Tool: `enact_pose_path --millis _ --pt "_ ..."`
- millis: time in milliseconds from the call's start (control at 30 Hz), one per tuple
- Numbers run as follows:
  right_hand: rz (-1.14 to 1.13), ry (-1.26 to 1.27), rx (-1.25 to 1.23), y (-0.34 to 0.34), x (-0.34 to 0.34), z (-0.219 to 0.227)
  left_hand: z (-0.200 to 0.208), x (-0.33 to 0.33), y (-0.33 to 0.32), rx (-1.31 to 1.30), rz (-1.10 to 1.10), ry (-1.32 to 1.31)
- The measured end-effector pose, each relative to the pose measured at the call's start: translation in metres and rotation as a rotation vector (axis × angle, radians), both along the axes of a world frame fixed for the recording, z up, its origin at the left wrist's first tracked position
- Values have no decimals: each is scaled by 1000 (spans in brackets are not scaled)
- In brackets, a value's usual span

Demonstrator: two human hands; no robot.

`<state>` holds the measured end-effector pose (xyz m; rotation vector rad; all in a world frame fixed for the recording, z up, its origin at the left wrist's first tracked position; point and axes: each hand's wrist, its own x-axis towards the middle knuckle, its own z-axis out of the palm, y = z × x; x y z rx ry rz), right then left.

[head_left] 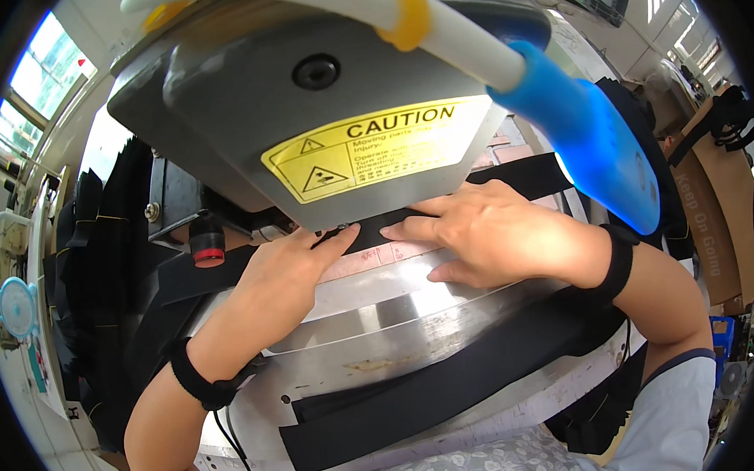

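Observation:
A long black fabric strip (368, 233) runs sideways beneath the grey sewing machine head (241, 80). My left hand (281, 273) rests at the strip's near edge, its fingers apart and the tips close under the machine head. A small dark detail shows between those fingers, too small to make out. To the right, my right hand (496, 233) lies on the same strip with its fingers stretched out and thumb spread toward me. The needle area is hidden behind the head. Both wrists wear black bands.
A second black strip (419, 387) lies across the near metal worktop (349, 356). A blue lamp (593, 130) on a white arm hangs over the right side. Black cloth pieces (96, 242) pile up at left. A red-tipped knob (208, 249) juts beside my left hand. Cardboard (708, 210) stands far right.

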<state>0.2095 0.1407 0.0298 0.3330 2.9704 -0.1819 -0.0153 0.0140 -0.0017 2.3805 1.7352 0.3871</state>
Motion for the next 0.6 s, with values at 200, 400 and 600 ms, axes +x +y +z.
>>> enact_pose_path --millis 200,400,600 --pt "27 64 27 0 3 -5 3 2 0 -90 54 -74" --pt "43 92 21 1 5 -8 1 0 -1 -45 21 -42" --pt "19 6 -67 2 5 -2 3 1 -1 -22 -20 3"
